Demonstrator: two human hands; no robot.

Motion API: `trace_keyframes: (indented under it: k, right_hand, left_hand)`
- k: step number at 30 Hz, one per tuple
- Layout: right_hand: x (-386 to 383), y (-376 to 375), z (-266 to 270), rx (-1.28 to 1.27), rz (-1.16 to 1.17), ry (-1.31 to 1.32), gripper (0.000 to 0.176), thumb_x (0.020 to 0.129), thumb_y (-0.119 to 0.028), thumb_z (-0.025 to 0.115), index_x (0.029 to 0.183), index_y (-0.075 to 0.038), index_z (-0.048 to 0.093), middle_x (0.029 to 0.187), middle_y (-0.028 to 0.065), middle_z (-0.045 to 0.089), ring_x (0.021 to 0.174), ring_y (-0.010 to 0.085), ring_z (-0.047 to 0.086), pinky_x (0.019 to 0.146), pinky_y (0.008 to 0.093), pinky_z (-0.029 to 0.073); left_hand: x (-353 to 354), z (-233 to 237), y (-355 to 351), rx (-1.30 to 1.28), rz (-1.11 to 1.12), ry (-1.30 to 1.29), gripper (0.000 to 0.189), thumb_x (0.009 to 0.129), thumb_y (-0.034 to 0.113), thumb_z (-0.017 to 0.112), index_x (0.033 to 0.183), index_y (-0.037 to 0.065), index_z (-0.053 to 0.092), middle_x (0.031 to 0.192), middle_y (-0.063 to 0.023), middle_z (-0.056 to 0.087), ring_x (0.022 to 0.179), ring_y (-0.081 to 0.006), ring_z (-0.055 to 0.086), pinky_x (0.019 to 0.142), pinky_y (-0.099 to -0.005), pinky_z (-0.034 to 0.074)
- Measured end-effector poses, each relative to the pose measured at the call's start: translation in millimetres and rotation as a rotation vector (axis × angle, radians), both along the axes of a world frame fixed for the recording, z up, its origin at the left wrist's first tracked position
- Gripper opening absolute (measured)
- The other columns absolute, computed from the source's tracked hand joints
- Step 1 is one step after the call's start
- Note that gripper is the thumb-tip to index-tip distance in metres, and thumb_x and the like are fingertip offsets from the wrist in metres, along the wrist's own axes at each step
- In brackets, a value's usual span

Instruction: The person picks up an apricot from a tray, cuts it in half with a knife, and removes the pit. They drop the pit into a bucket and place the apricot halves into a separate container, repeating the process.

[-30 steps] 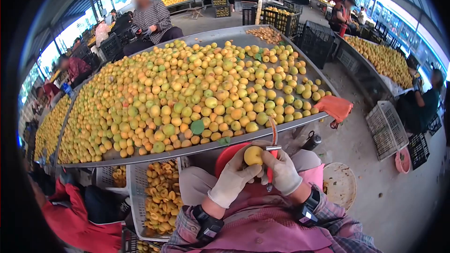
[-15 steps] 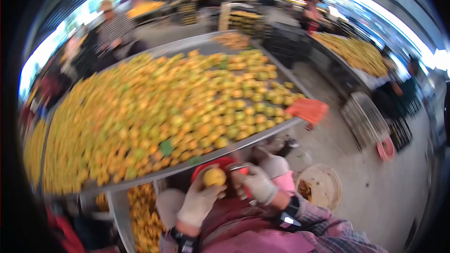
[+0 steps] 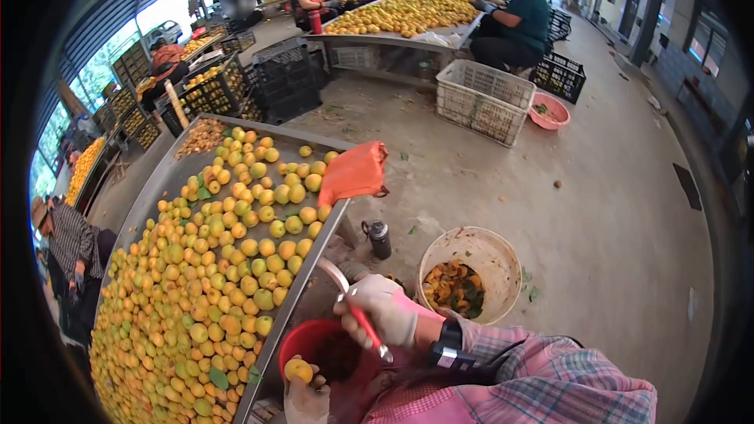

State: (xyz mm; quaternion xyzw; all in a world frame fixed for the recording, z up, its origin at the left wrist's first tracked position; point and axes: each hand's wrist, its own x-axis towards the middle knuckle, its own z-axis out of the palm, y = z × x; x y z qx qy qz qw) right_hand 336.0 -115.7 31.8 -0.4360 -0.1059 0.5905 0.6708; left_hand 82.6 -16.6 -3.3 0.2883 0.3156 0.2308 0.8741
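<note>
Yellow fruit (image 3: 298, 370) pinched in gloved left hand (image 3: 308, 399), low at the frame's six o'clock, over the red basin (image 3: 308, 331). At the fruit's two o'clock, gloved right hand (image 3: 382, 310) clenched around red-handled curved knife (image 3: 366, 328), apart from the fruit. Best to cut over the basin, blade turned away from fingers. White bucket (image 3: 509, 263) of scraps at three o'clock; fruit-laden tray (image 3: 305, 279) at eleven.

The right hand (image 3: 385, 310) and the left hand (image 3: 306, 400) wear pale, matt knitted cloth gloves. The knife (image 3: 369, 334) has a glossy red plastic handle; the apricot (image 3: 298, 369) has smooth skin. The counter (image 3: 153, 188) is dull grey sheet metal; beside it a scuffed white plastic bucket (image 3: 503, 255) stands on the rough concrete floor (image 3: 613, 212).
</note>
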Motion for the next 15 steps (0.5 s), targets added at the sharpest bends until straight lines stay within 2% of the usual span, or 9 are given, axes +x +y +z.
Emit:
trace_keyframes:
  k: [1, 3, 4, 6, 8, 10, 11, 12, 15]
  right_hand:
    - [15.7, 4.5, -42.2, 0.160, -0.062, 0.238, 0.037, 0.098, -0.035, 0.046, 0.097, 0.000, 0.056, 0.061, 0.0077, 0.054, 0.047, 0.0180, 0.052, 0.043, 0.0287, 0.043]
    - [55.1, -8.2, -12.9, 0.181, -0.442, 0.150, 0.031, 0.099, -0.036, 0.047, 0.096, -0.007, 0.055, 0.067, 0.0038, 0.054, 0.054, 0.0155, 0.052, 0.047, 0.0283, 0.042]
    - [68.0, -13.1, 4.8, 0.161, -0.627, 0.315, 0.031, 0.099, -0.036, 0.046, 0.095, -0.007, 0.055, 0.065, 0.0033, 0.053, 0.052, 0.0159, 0.050, 0.048, 0.0286, 0.042]
    - [74.7, -27.4, 48.8, 0.089, -0.760, 0.186, 0.031, 0.098, -0.036, 0.046, 0.094, -0.007, 0.056, 0.065, 0.0037, 0.053, 0.051, 0.0160, 0.050, 0.049, 0.0282, 0.042]
    - [72.7, -29.1, 35.0, 0.125, -0.611, -0.071, 0.030, 0.098, -0.035, 0.045, 0.089, -0.008, 0.055, 0.064, 0.0038, 0.054, 0.051, 0.0154, 0.050, 0.049, 0.0273, 0.041]
    - [57.0, -14.3, 4.7, 0.134, -0.481, 0.000, 0.032, 0.096, -0.034, 0.046, 0.082, -0.008, 0.057, 0.063, 0.0027, 0.055, 0.054, 0.0135, 0.053, 0.050, 0.0273, 0.042]
    - [44.2, -9.8, -8.5, 0.087, -0.423, -0.109, 0.030, 0.096, -0.034, 0.047, 0.083, -0.009, 0.059, 0.064, 0.0025, 0.055, 0.055, 0.0135, 0.055, 0.051, 0.0268, 0.043]
    - [29.8, -7.4, -0.2, 0.002, -0.354, -0.074, 0.028, 0.095, -0.033, 0.050, 0.081, -0.009, 0.057, 0.064, 0.0029, 0.055, 0.055, 0.0147, 0.055, 0.049, 0.0279, 0.044]
    - [-2.9, 2.9, 0.3, -0.160, -0.098, -0.114, 0.031, 0.096, -0.036, 0.052, 0.097, -0.005, 0.057, 0.065, 0.0037, 0.055, 0.051, 0.0164, 0.054, 0.046, 0.0310, 0.048]
  left_hand:
    - [-0.4, -3.2, 1.0, -0.042, -0.003, -0.059, 0.045, 0.097, 0.023, 0.057, 0.139, 0.009, 0.044, 0.113, -0.0097, 0.062, 0.087, -0.0175, 0.058, 0.072, -0.0276, 0.048]
    - [-0.1, -9.5, 1.6, -0.069, -0.020, -0.058, 0.047, 0.096, 0.024, 0.059, 0.138, 0.009, 0.045, 0.114, -0.0096, 0.062, 0.087, -0.0175, 0.058, 0.072, -0.0276, 0.048]
    - [-0.8, -9.8, 1.4, -0.083, -0.020, -0.066, 0.048, 0.096, 0.025, 0.060, 0.138, 0.010, 0.045, 0.114, -0.0095, 0.062, 0.087, -0.0174, 0.058, 0.071, -0.0277, 0.048]
    - [3.4, -3.9, -6.4, -0.048, -0.005, 0.007, 0.046, 0.095, 0.030, 0.062, 0.134, 0.010, 0.049, 0.111, -0.0090, 0.063, 0.088, -0.0176, 0.058, 0.071, -0.0272, 0.048]
    - [6.3, -6.4, -6.7, -0.061, -0.012, 0.027, 0.044, 0.095, 0.034, 0.061, 0.131, 0.010, 0.052, 0.108, -0.0079, 0.063, 0.086, -0.0172, 0.059, 0.071, -0.0272, 0.048]
    - [10.5, -5.2, -7.7, -0.048, -0.014, 0.038, 0.042, 0.095, 0.037, 0.060, 0.126, 0.010, 0.055, 0.105, -0.0066, 0.064, 0.084, -0.0170, 0.059, 0.070, -0.0276, 0.048]
    - [11.3, -8.5, -6.5, -0.039, -0.018, 0.018, 0.041, 0.095, 0.038, 0.060, 0.124, 0.010, 0.055, 0.103, -0.0062, 0.064, 0.083, -0.0170, 0.059, 0.070, -0.0277, 0.048]
    - [13.6, -10.1, -4.8, -0.032, -0.021, -0.001, 0.040, 0.095, 0.039, 0.060, 0.122, 0.010, 0.056, 0.101, -0.0058, 0.064, 0.082, -0.0171, 0.059, 0.070, -0.0279, 0.048]
    - [14.0, -0.7, -5.8, 0.035, -0.071, -0.066, 0.038, 0.095, 0.041, 0.058, 0.119, 0.011, 0.056, 0.096, -0.0050, 0.063, 0.082, -0.0167, 0.059, 0.069, -0.0275, 0.049]
